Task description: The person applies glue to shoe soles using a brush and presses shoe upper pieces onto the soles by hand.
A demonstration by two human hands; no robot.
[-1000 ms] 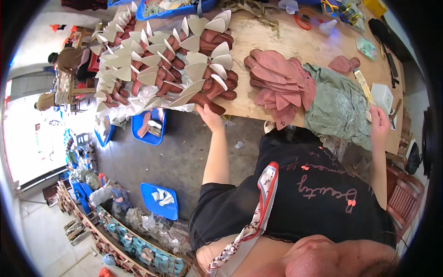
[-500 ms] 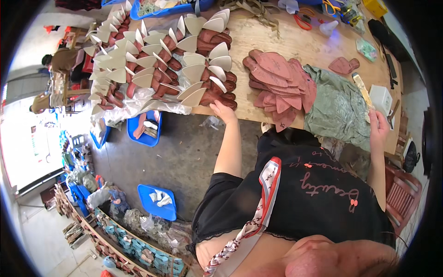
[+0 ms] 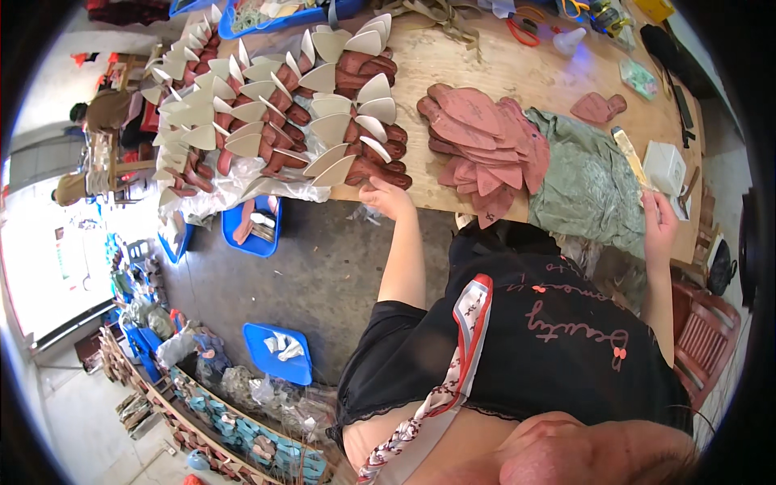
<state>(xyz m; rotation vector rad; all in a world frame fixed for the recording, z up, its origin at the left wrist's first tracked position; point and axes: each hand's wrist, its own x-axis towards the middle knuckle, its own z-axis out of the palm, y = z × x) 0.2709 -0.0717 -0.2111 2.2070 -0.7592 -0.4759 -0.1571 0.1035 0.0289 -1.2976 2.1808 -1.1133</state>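
My left hand (image 3: 386, 197) is at the table's front edge with its fingers closed around the near end of a reddish-brown insole (image 3: 378, 171). Rows of such insoles, with cream pointed flaps (image 3: 333, 171) standing up from them, cover the table's left side. Off to the right, my right hand (image 3: 661, 220) pinches the lower end of a long yellowish stick-like tool (image 3: 629, 156), whose kind I cannot make out. Between my hands a pile of flat dusty-red insole pieces (image 3: 477, 133) overlaps a crumpled grey-green plastic sheet (image 3: 578, 174). A single red piece (image 3: 598, 107) lies behind the sheet.
A white box (image 3: 664, 167) stands beside my right hand. Orange-handled scissors (image 3: 524, 32) and a blue tray (image 3: 242, 24) lie along the table's far side. Blue bins (image 3: 276, 354) stand on the floor to the left, and a wooden chair (image 3: 705, 327) is at my right.
The view has shifted slightly, so the things on the table appear a little farther left. My hands have stayed almost where they were.
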